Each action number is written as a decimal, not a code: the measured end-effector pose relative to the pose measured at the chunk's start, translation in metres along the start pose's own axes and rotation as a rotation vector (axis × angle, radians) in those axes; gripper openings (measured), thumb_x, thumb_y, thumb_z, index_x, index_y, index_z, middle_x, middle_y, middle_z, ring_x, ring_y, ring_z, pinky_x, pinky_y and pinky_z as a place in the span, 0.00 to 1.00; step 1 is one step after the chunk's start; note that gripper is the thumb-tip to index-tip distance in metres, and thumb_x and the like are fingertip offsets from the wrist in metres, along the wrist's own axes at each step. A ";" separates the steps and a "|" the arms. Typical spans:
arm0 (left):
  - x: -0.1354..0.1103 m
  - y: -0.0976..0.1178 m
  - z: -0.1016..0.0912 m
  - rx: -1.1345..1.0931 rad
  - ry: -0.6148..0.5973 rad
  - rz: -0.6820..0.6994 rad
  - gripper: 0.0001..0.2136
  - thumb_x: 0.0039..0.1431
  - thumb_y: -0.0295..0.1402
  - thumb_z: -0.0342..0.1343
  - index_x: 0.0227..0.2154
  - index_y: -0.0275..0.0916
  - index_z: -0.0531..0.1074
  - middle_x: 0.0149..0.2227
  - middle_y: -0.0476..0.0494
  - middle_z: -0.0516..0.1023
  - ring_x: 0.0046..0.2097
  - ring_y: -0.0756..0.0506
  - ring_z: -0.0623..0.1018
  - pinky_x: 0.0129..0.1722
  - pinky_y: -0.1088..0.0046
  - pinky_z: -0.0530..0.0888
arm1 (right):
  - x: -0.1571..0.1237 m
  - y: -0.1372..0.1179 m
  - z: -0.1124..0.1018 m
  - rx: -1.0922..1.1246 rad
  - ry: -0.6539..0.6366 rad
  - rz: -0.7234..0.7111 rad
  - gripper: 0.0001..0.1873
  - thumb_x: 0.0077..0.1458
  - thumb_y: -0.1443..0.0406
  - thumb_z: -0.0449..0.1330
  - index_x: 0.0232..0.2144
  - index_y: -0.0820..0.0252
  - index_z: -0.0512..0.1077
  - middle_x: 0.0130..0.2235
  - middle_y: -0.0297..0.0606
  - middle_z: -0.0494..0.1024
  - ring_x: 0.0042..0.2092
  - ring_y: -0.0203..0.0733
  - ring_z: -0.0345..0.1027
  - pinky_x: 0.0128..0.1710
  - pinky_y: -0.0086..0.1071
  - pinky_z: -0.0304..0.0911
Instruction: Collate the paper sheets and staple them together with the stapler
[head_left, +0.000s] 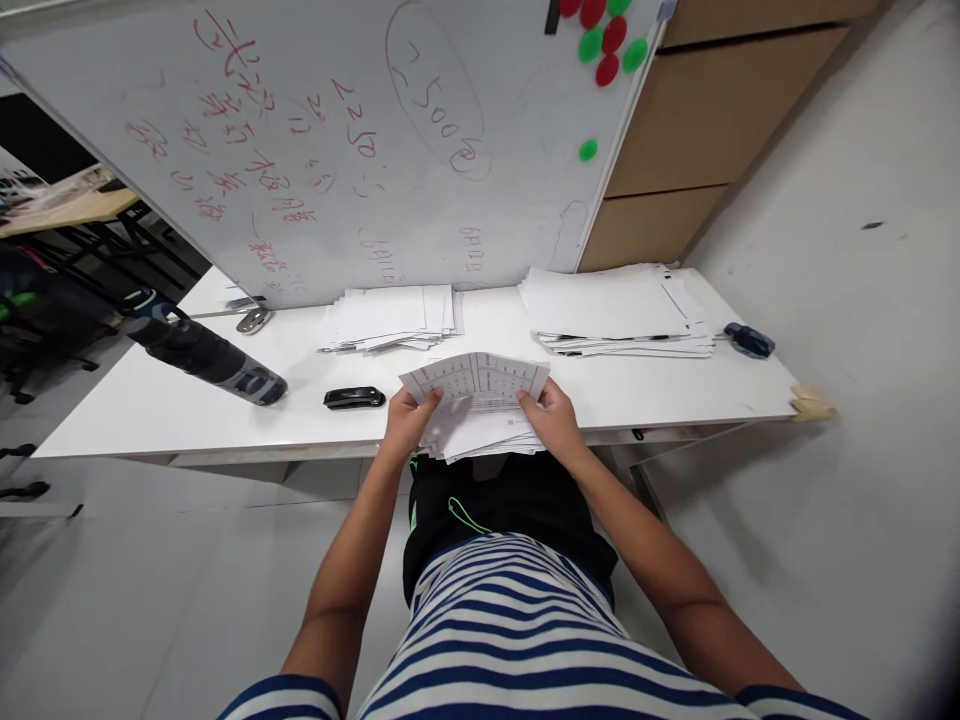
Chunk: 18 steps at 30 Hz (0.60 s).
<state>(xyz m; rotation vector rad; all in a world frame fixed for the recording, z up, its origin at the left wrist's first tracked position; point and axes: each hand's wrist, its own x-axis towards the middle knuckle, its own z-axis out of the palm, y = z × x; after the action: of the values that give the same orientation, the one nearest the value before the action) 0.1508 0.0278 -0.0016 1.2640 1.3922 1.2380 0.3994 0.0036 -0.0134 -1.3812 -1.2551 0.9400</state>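
Observation:
Both of my hands hold a small sheaf of printed sheets (475, 384) over the near edge of the white table (187, 410). My left hand (409, 418) is closed on the sheaf's left side, thumb on top. My right hand (553, 415) is closed on its right side. The top sheet carries a printed grid and fans upward; lower sheets hang below the table edge toward my lap. A black stapler (354, 398) lies on the table just left of my left hand.
Two paper stacks lie further back: a smaller one (390, 318) in the middle and a larger one (611, 310) at right. A dark bottle (202, 355) lies at left, a dark small object (748, 340) at far right. A whiteboard (337, 140) with red writing leans behind.

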 end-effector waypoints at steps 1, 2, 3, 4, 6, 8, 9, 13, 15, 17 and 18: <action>-0.001 -0.001 0.000 0.026 0.010 0.009 0.21 0.48 0.48 0.66 0.41 0.39 0.78 0.44 0.39 0.82 0.49 0.37 0.80 0.50 0.59 0.74 | -0.001 0.003 0.000 0.001 0.009 -0.002 0.16 0.56 0.56 0.59 0.44 0.57 0.73 0.40 0.38 0.80 0.44 0.46 0.73 0.45 0.40 0.68; -0.003 -0.002 -0.001 0.051 0.022 0.019 0.21 0.49 0.48 0.66 0.41 0.39 0.78 0.44 0.39 0.82 0.48 0.37 0.80 0.49 0.59 0.74 | -0.002 0.006 0.001 0.000 0.017 -0.006 0.16 0.56 0.56 0.59 0.43 0.57 0.73 0.39 0.38 0.80 0.43 0.46 0.73 0.45 0.40 0.68; -0.004 -0.002 -0.002 0.073 0.034 0.027 0.20 0.50 0.48 0.65 0.41 0.39 0.78 0.44 0.39 0.83 0.48 0.38 0.80 0.48 0.60 0.75 | -0.003 0.007 0.001 -0.003 0.021 -0.010 0.15 0.56 0.56 0.59 0.43 0.57 0.73 0.39 0.38 0.80 0.43 0.46 0.73 0.45 0.40 0.68; -0.004 -0.002 -0.002 0.089 0.043 0.031 0.20 0.50 0.47 0.65 0.41 0.39 0.77 0.43 0.40 0.83 0.47 0.38 0.80 0.48 0.60 0.75 | -0.004 0.008 0.001 -0.007 0.020 -0.011 0.15 0.56 0.56 0.59 0.42 0.57 0.73 0.39 0.38 0.80 0.42 0.46 0.73 0.44 0.39 0.68; -0.005 -0.002 -0.002 0.102 0.049 0.027 0.19 0.51 0.47 0.65 0.41 0.39 0.77 0.43 0.39 0.83 0.47 0.38 0.80 0.47 0.61 0.75 | -0.005 0.009 0.001 -0.026 0.018 -0.009 0.15 0.56 0.55 0.59 0.42 0.57 0.73 0.39 0.38 0.80 0.41 0.46 0.73 0.44 0.39 0.68; -0.005 -0.002 -0.001 0.098 0.047 0.018 0.19 0.51 0.46 0.65 0.41 0.39 0.76 0.43 0.39 0.82 0.47 0.38 0.80 0.47 0.61 0.75 | -0.007 0.008 0.001 -0.052 0.024 -0.017 0.15 0.56 0.56 0.58 0.42 0.57 0.72 0.40 0.38 0.80 0.42 0.46 0.73 0.44 0.39 0.67; -0.004 -0.002 0.000 0.091 0.046 0.018 0.19 0.51 0.45 0.65 0.41 0.39 0.75 0.43 0.39 0.82 0.47 0.38 0.80 0.47 0.61 0.75 | -0.007 0.007 0.001 -0.063 0.026 -0.017 0.15 0.56 0.56 0.58 0.42 0.57 0.72 0.40 0.38 0.80 0.42 0.46 0.73 0.43 0.39 0.67; -0.007 0.003 0.002 -0.011 0.040 0.059 0.22 0.50 0.42 0.66 0.46 0.40 0.70 0.48 0.38 0.80 0.50 0.40 0.79 0.49 0.62 0.75 | -0.009 0.003 -0.003 -0.046 0.017 0.024 0.15 0.55 0.56 0.59 0.42 0.57 0.72 0.40 0.39 0.80 0.41 0.47 0.73 0.43 0.40 0.68; -0.011 0.010 0.000 -0.077 0.006 0.031 0.25 0.50 0.41 0.67 0.49 0.41 0.67 0.50 0.37 0.79 0.51 0.40 0.79 0.50 0.61 0.76 | -0.010 0.000 -0.008 0.062 -0.027 0.044 0.16 0.55 0.56 0.61 0.43 0.57 0.72 0.41 0.39 0.80 0.43 0.47 0.74 0.45 0.40 0.68; -0.016 0.018 -0.004 -0.115 -0.063 -0.044 0.28 0.50 0.41 0.67 0.52 0.41 0.65 0.50 0.37 0.79 0.50 0.39 0.80 0.49 0.60 0.77 | -0.012 -0.002 -0.014 0.216 -0.106 0.083 0.16 0.54 0.56 0.63 0.43 0.57 0.73 0.43 0.40 0.81 0.45 0.47 0.74 0.47 0.41 0.68; -0.019 0.022 -0.007 -0.124 -0.100 -0.085 0.28 0.49 0.41 0.67 0.52 0.40 0.65 0.49 0.37 0.79 0.49 0.39 0.80 0.49 0.59 0.77 | -0.013 -0.003 -0.017 0.285 -0.145 0.113 0.16 0.53 0.57 0.64 0.43 0.57 0.73 0.44 0.40 0.81 0.45 0.47 0.75 0.47 0.41 0.68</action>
<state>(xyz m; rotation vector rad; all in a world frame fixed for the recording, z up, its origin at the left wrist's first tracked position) 0.1495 0.0085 0.0203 1.1543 1.2648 1.1694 0.4133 -0.0124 -0.0080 -1.1844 -1.1068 1.2639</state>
